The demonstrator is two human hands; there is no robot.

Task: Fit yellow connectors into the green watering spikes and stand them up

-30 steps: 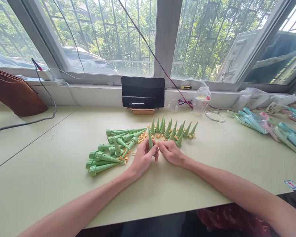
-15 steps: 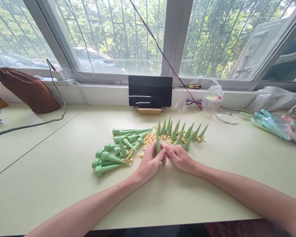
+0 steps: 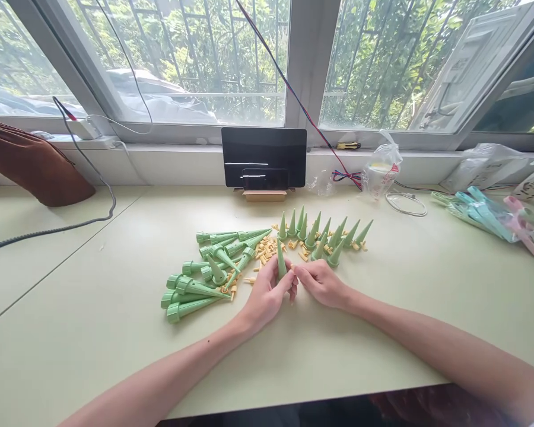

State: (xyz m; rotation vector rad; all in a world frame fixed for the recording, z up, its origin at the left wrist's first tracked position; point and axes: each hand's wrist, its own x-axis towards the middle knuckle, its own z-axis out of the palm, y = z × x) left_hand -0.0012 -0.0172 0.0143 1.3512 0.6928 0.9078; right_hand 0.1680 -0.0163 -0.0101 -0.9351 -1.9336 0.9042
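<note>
My left hand [image 3: 267, 290] is closed around a green cone-shaped watering spike [image 3: 280, 261], held with its point up. Close beside it, my right hand [image 3: 323, 283] pinches a small yellow valve piece [image 3: 292, 268] against the spike's side, mostly covered by the fingertips. Loose yellow valve pieces [image 3: 266, 249] lie in a heap just beyond my left hand. To the left, several green spikes [image 3: 198, 286] lie on their sides in a pile. Behind my right hand, a group of green spikes [image 3: 314, 231] stands point up, with yellow pieces at their lower ends.
A black tablet [image 3: 264, 148] stands at the back with a phone [image 3: 266, 178] before it. Further right are a bagged cup [image 3: 381, 172], a coiled white cable [image 3: 406, 204] and plastic-wrapped coloured items [image 3: 493, 216]. A brown bag [image 3: 40, 163] and dark cord [image 3: 84, 220] lie left.
The camera view has shifted slightly, so most of the scene sits a little further left. Both hands keep nearly the same grip on the spike and the small piece.
</note>
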